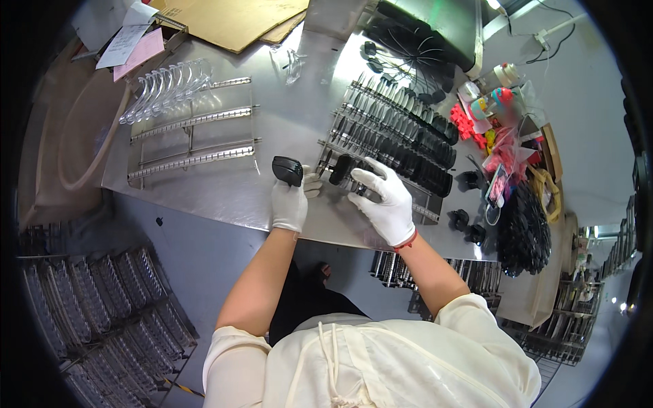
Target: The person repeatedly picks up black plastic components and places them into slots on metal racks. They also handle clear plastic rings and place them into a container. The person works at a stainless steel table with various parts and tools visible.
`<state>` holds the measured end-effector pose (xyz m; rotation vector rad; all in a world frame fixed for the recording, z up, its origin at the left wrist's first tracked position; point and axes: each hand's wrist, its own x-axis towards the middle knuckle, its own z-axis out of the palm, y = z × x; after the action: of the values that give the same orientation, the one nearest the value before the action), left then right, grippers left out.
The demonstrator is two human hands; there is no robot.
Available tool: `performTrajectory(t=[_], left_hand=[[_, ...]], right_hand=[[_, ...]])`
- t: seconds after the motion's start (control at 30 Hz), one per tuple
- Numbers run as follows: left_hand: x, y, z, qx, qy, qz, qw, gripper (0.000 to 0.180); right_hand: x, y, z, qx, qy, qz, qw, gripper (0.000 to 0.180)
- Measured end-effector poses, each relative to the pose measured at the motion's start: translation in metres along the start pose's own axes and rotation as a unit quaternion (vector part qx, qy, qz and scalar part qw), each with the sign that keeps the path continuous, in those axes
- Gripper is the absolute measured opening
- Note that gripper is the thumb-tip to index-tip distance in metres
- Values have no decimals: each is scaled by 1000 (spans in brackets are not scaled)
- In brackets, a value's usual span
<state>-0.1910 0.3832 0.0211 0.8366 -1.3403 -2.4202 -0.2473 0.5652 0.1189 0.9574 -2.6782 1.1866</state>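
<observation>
My left hand (290, 204), in a white glove, grips a glossy black rounded piece (288, 171), lens-like in shape, upright over the steel table. What exactly it is I cannot tell. My right hand (386, 204), also gloved in white, is at the near left end of a metal rack (329, 144) with its fingers and thumb spread. Another black piece (341, 169) stands at that end, right by the fingertips; whether they touch it is unclear. Several rows of dark shiny pieces (391, 126) fill the rack beyond.
Left on the table (204, 204) is a rack (194, 122) with clear curved pieces (170, 85) at its far end. Cardboard (231, 20) lies at the back. Bottles (493, 102), red items (466, 122) and a black bundle (524, 231) crowd the right. Loaded racks (102, 299) stand lower left.
</observation>
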Motion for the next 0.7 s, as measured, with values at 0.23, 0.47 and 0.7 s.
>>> performTrajectory(t=[0.23, 0.47, 0.7], left_hand=[[-2, 1, -1, 60, 15, 52, 997, 22], [6, -4, -6, 35, 14, 16, 999, 26], [6, -8, -6, 13, 35, 53, 998, 30]], right_hand=[[-4, 7, -20, 26, -43, -35, 998, 42], [10, 4, 3, -36, -9, -84, 996, 42], [-7, 16, -14, -56, -1, -75, 996, 40]])
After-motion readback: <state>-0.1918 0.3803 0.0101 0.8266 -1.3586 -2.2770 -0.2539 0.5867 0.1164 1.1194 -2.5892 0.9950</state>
